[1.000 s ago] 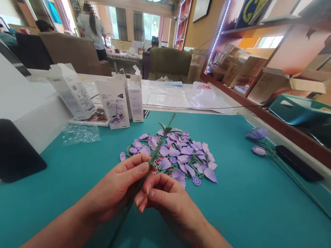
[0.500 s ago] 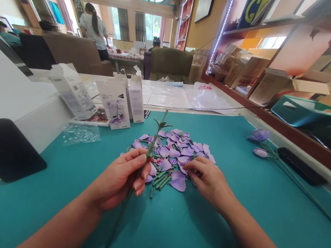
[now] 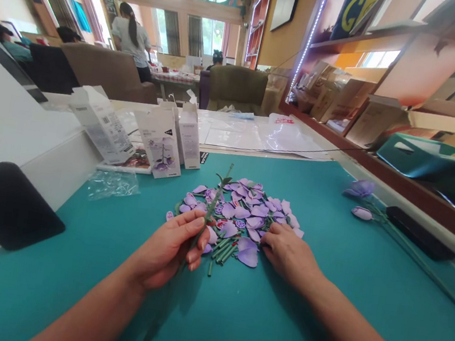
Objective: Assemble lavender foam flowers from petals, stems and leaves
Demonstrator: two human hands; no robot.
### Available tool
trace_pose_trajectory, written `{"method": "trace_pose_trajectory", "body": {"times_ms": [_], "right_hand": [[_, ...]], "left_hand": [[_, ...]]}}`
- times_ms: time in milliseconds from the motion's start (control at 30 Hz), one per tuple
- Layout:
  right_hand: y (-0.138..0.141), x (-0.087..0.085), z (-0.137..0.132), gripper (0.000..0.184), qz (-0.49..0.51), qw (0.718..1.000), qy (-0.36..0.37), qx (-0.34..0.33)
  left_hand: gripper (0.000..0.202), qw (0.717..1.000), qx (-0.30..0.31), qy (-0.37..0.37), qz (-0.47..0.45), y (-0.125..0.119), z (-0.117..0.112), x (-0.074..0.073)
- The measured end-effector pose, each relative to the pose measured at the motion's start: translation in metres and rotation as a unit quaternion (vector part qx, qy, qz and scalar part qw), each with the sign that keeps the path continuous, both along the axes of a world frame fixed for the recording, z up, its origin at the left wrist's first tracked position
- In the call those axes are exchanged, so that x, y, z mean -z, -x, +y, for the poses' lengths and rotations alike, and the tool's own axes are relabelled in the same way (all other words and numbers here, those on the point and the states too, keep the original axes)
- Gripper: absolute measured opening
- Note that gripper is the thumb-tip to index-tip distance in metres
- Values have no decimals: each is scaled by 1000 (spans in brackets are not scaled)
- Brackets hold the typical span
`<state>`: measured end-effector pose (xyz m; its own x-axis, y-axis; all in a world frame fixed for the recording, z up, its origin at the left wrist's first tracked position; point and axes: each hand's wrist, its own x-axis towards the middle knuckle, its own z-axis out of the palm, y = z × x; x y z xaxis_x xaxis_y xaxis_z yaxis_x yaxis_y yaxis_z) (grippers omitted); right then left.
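Note:
A slim green flower stem (image 3: 219, 192) with small leaves near its top stands tilted in my left hand (image 3: 172, 244), fingers wrapped round it; its lower end runs down below the hand. Loose lilac petals (image 3: 258, 210) lie heaped on the teal mat (image 3: 227, 323), mixed with small purple wheel-like pieces (image 3: 241, 224) and short green tubes (image 3: 222, 251). At the heap's right front edge is my right hand (image 3: 292, 253), its fingers bent together among the petals. What its fingertips touch or pinch is hidden. One large petal (image 3: 247, 252) lies just left of that hand.
White cartons (image 3: 158, 147) stand at the back left behind crumpled clear plastic (image 3: 113, 185). A black tablet-like panel (image 3: 6, 206) juts in at left. On the right lie a purple flower (image 3: 359, 188) on a long stem and a black case (image 3: 419, 233). Other people are in the background.
My right hand has shifted slightly right and its fingers are now deeper at the heap's edge. The stem in my left hand has tilted a little, its top lower and further right.

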<state>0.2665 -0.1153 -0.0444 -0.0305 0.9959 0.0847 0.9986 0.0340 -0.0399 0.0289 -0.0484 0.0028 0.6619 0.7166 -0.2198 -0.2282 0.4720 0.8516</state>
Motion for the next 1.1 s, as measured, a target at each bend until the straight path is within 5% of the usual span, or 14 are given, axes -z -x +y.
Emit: {"method": "trace_pose_trajectory", "body": {"times_ms": [200, 367, 567, 767, 1100], "right_hand": [[-4, -13, 5, 11, 141, 989, -50, 15], [20, -50, 24, 3, 416, 906, -66, 29], [53, -74, 55, 13, 548, 830, -104, -30], [68, -73, 70, 19, 670, 737, -62, -62], [85, -55, 65, 33, 766, 642, -8, -23]], "left_hand": [[31, 1000, -3, -23, 0, 1, 4, -6], [24, 997, -10, -72, 11, -6, 11, -21], [21, 988, -45, -147, 31, -15, 22, -30], [18, 969, -90, -224, 51, -14, 32, -24], [28, 946, -106, -272, 141, -7, 29, -20]]}}
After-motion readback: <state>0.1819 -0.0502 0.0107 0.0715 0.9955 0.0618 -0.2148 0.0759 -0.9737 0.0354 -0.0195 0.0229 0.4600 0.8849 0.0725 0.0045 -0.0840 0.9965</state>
